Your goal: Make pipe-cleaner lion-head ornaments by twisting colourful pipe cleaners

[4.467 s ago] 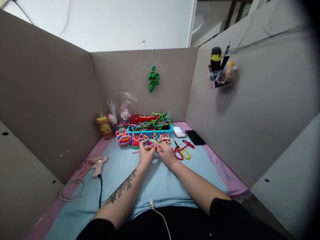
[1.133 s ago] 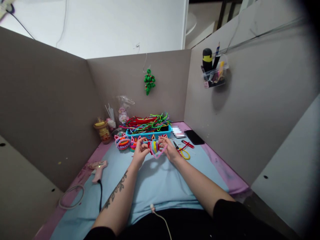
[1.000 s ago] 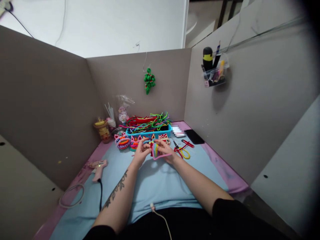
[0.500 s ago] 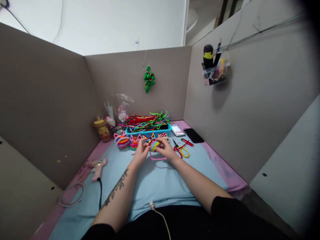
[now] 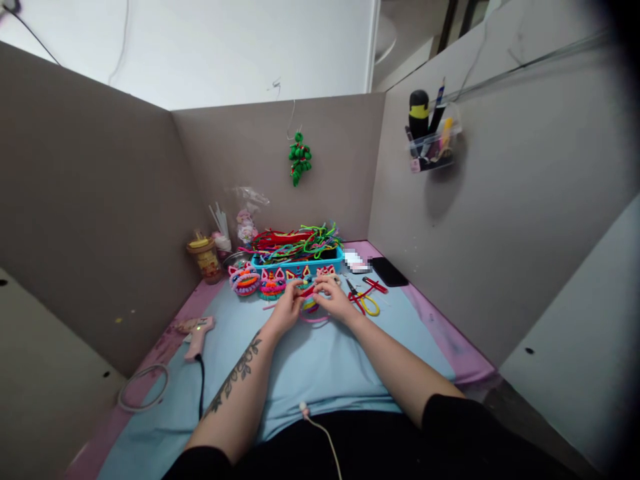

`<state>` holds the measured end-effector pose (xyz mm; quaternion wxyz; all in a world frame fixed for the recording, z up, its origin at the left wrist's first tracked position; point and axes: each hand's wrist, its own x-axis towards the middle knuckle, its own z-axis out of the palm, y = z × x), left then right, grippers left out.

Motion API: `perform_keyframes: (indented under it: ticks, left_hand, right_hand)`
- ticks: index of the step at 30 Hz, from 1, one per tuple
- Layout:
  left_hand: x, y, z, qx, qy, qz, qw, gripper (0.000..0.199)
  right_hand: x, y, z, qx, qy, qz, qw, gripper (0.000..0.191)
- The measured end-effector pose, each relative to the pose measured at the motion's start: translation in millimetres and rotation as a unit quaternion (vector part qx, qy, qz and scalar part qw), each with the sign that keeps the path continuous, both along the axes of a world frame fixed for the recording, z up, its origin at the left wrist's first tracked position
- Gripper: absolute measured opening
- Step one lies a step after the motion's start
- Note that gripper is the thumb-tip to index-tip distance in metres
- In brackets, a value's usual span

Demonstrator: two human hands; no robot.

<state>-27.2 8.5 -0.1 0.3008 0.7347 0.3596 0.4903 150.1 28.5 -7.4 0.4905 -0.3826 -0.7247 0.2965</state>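
On the near side of the blue tray (image 5: 273, 265), the left hand (image 5: 287, 309) and right hand (image 5: 336, 300) hold one colourful fuzzy piece (image 5: 311, 305) between them, fingers of both bent and nearly closed upon it. Left of the tray, a cup (image 5: 206, 263) carries printing too small for reading.

Striped fuzzy piece (image 5: 310, 307), pink strand (image 5: 315, 321) beneath

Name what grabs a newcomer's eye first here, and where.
Likely the heap of bright fuzzy strands in the blue tray by the back panel. Next, the green ornament hanging above it, then the multicolored piece held in both hands, in front of the tray.
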Motion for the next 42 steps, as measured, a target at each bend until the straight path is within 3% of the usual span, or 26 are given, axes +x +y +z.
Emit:
perform_keyframes:
  ticks: [8, 22, 30, 36, 42]
  left_hand:
    - [4, -3, -0.2, -0.032, -0.022, -0.016, 0.999, 0.042]
    - [8, -5, 9.9, -0.159, -0.143, 0.025, 0.977, 0.035]
    - [7, 3, 0.5, -0.166, -0.116, 0.040, 0.978, 0.030]
    - [5, 6, -4.8, -0.178, -0.120, -0.004, 0.977, 0.038]
    - [4, -2, 1.9, -0.201, -0.102, -0.055, 0.973, 0.039]
  right_hand:
    - [0, 8, -8.9, -0.069, 0.034, 0.037, 0.996, 0.014]
    - [-9, -12, 5.3, 0.104, -0.040, 0.035, 0.993, 0.008]
    - [-9, -15, 6.5, 0.113, -0.084, 0.058, 0.988, 0.018]
    - [-9, -15, 3.4, 0.134, -0.090, 0.067, 0.985, 0.014]
    - [-9, -20, 9.1, 0.155, -0.096, 0.072, 0.981, 0.010]
